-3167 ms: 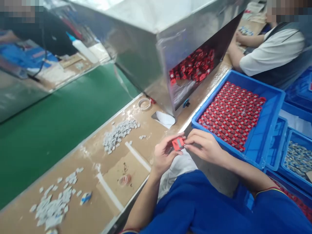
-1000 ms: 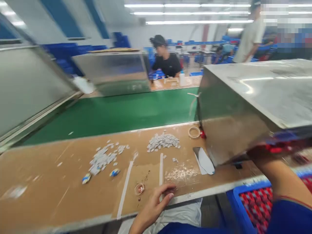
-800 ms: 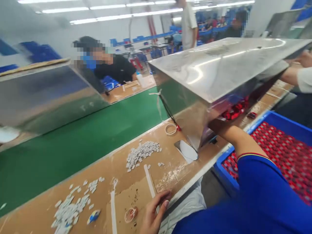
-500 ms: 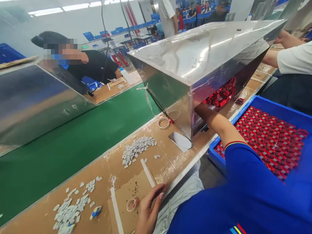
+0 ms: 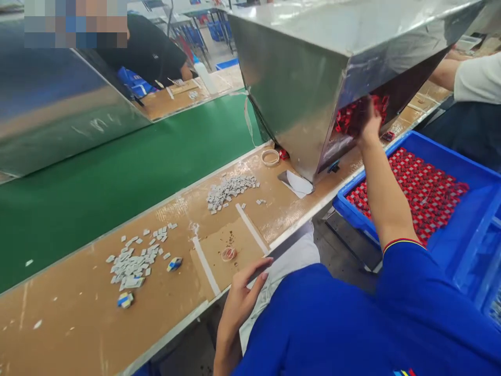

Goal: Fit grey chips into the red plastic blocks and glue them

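Observation:
My right hand (image 5: 366, 117) reaches up into the open side of a stainless steel hopper (image 5: 289, 89) and touches a heap of red parts (image 5: 352, 117). Its fingers are buried among them, so I cannot tell whether it grips any. My left hand (image 5: 248, 297) hangs open and empty over the front edge of the brown workbench (image 5: 78, 297), close to a cardboard sheet (image 5: 230, 250) marked with white tape strips.
A blue crate (image 5: 370, 167) holds rows of red parts, right of the bench. Grey pieces lie in heaps (image 5: 230, 190) on the bench, near a tape roll (image 5: 270, 157). A green conveyor belt (image 5: 117, 156) runs behind. A co-worker's white sleeve (image 5: 479, 78) shows at right.
My right arm has pushed further into the hopper, and my hand now reaches the red heap. The view has tipped downward. My left hand stays by the bench edge, and the red part it held earlier is gone.

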A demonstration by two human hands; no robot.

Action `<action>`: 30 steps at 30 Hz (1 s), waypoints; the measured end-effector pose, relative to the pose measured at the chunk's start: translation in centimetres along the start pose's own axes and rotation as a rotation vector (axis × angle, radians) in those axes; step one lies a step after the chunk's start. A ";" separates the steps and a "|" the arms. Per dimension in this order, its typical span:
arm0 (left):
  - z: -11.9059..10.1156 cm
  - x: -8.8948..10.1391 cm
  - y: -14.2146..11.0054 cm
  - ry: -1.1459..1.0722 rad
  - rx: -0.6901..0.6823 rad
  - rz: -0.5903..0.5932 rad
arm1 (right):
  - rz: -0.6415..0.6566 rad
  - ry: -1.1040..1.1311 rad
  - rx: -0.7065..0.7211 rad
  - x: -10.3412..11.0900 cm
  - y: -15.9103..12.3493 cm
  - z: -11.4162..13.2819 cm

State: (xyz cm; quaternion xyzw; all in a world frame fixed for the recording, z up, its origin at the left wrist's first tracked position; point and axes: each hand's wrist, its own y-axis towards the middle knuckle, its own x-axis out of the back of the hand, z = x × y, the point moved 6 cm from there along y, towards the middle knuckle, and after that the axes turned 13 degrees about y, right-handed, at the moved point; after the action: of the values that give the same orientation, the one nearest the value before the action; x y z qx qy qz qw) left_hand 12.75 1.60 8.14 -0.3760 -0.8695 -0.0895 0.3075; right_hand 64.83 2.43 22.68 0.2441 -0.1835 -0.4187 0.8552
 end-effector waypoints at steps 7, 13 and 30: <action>1.4 1.6 -4.4 -0.210 -0.087 0.117 | -0.324 0.143 0.074 1.3 -13.9 6.8; 5.0 4.3 -7.8 -0.376 -0.067 -0.026 | 0.527 -0.001 0.245 -23.5 -18.9 10.1; 13.5 11.5 -7.6 -0.170 0.157 -0.521 | 1.544 -0.191 0.438 -47.3 -28.3 8.9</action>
State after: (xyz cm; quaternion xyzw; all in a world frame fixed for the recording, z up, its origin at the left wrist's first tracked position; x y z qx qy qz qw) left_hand -5.02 8.38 4.86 -0.1209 -0.9638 -0.0661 0.2282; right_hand 14.94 23.15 8.57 0.1737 -0.4504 0.3165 0.8166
